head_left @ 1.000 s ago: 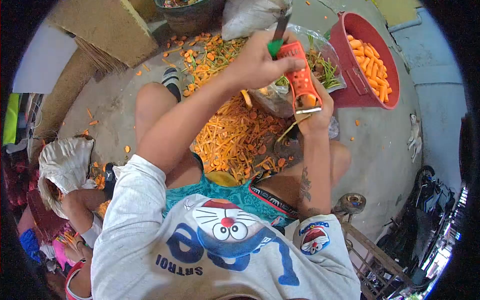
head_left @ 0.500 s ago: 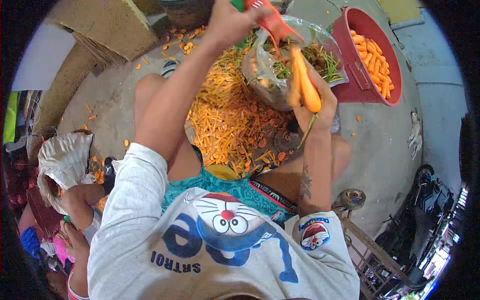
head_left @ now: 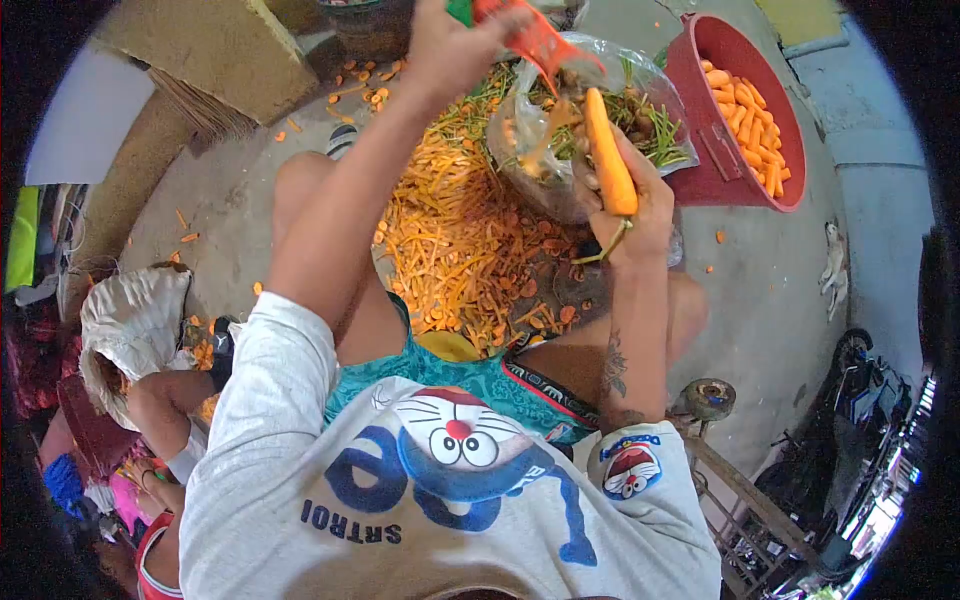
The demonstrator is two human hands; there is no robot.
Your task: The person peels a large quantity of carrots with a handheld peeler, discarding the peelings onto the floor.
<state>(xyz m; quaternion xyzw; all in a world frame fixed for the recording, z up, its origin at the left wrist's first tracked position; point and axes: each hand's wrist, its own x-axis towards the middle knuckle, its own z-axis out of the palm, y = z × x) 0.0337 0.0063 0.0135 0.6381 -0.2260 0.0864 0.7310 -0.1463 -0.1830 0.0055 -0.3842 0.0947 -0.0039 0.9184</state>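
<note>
My left hand [head_left: 462, 48] is closed around an orange-red peeler [head_left: 533, 45] with a green part by the fingers. The peeler's lower end is just above and left of the carrot's tip. My right hand [head_left: 645, 205] grips a bright orange carrot [head_left: 608, 155], its tip pointing up and away from me and a green stem hanging at the near end. A blurred peel strip [head_left: 545, 140] hangs left of the carrot. Behind it is a clear plastic bag [head_left: 510, 125] holding green stems [head_left: 660, 135] and brownish, blurred pieces.
A heap of carrot peelings [head_left: 445, 240] covers the floor between my legs. A red tub [head_left: 700, 140] of peeled carrots [head_left: 750, 120] lies tilted at upper right. Another person's arm [head_left: 165, 400] and a white sack [head_left: 135, 310] are at left. A metal-framed cart [head_left: 745, 480] stands at lower right.
The peeler has shifted slightly, now apart from the carrot's side. The carrot has turned a little in my right hand, its stem swinging left. The other person's hand at left has moved.
</note>
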